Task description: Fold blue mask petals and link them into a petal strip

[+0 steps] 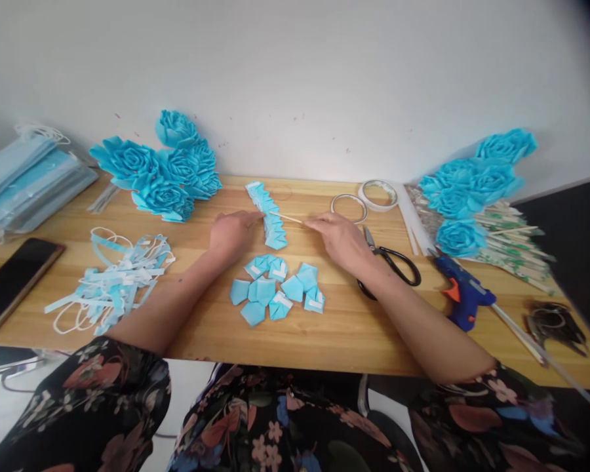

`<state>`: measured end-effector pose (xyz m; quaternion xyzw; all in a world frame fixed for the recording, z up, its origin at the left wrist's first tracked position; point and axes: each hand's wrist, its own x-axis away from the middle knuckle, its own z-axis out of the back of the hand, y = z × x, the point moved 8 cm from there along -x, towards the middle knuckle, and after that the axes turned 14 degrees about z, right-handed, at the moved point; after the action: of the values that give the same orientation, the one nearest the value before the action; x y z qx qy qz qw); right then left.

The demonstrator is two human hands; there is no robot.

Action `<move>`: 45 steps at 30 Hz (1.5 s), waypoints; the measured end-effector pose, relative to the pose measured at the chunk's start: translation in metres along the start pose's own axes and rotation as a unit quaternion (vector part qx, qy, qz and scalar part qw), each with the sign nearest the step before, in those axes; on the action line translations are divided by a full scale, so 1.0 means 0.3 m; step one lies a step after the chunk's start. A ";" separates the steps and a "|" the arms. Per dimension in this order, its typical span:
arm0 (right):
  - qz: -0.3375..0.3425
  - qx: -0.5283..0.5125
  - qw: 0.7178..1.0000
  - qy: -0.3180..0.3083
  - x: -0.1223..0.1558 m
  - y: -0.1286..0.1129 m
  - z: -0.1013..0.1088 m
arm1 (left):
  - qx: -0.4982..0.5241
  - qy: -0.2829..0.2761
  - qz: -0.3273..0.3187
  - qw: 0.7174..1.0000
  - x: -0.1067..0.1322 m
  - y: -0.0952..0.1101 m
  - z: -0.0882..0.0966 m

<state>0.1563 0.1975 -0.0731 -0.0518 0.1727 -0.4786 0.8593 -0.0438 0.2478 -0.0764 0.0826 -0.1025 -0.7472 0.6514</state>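
Note:
My right hand [341,241] is closed in a pinch on the end of a thin wooden stick [289,218], which points left. The stick's far tip reaches a pleated light-blue strip [274,229] lying lengthwise on the table. Fingers of my left hand [232,235] are pressed together at the strip's left edge, gripping it; the thumb is mostly hidden. Closer to me lie several folded light-blue petals [262,290], some with white tape pieces on them. Black-handled scissors [396,257] lie partly under my right forearm.
Blue flowers [170,172] stand at the back left, and more blue flowers [472,180] at right beside wooden sticks [518,246]. Also on the wooden table [201,328] are tape rolls [378,195], a blue glue gun [465,292], cut mask straps [118,278], face masks [29,177] and a phone [17,278].

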 end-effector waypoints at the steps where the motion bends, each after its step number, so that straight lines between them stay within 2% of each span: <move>1: -0.006 0.003 1.000 -0.005 0.000 -0.001 -0.004 | -0.009 -0.002 0.002 1.000 -0.003 0.003 -0.001; 6: -0.017 0.017 1.000 -0.006 0.001 -0.008 -0.003 | -0.009 -0.005 0.018 1.000 -0.012 0.003 0.001; 9: -0.027 0.026 0.999 0.005 0.014 0.016 0.011 | 0.012 -0.002 0.012 1.000 -0.008 -0.004 0.000; 13: -0.012 -0.013 0.998 0.052 0.031 0.051 0.040 | 0.062 0.026 0.008 0.998 -0.003 -0.024 0.006; 17: -0.005 -0.039 0.994 0.100 0.026 0.052 0.055 | 0.081 0.053 0.038 0.995 -0.013 -0.044 0.021; 22: -0.007 -0.027 0.996 0.083 -0.009 0.022 0.022 | 0.011 0.017 0.045 0.999 -0.034 -0.027 0.001; 29: -0.009 0.028 0.999 0.022 -0.028 0.004 -0.035 | -0.046 0.010 0.030 0.998 -0.038 -0.004 -0.010; 34: -0.023 0.041 0.999 0.008 -0.024 -0.001 -0.033 | -0.072 0.012 0.022 0.997 -0.040 0.002 -0.015; 40: -0.053 0.031 0.998 0.003 -0.011 0.025 -0.011 | -0.045 0.008 0.028 0.999 -0.042 -0.010 -0.015; 45: -0.057 -0.006 0.996 0.070 0.006 0.069 0.030 | 0.048 0.038 0.068 0.996 -0.048 -0.056 0.011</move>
<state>0.1770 0.2065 -0.0705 -0.0327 0.2319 -0.5284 0.8161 -0.0587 0.2645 -0.0776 0.1349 -0.1194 -0.6920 0.6991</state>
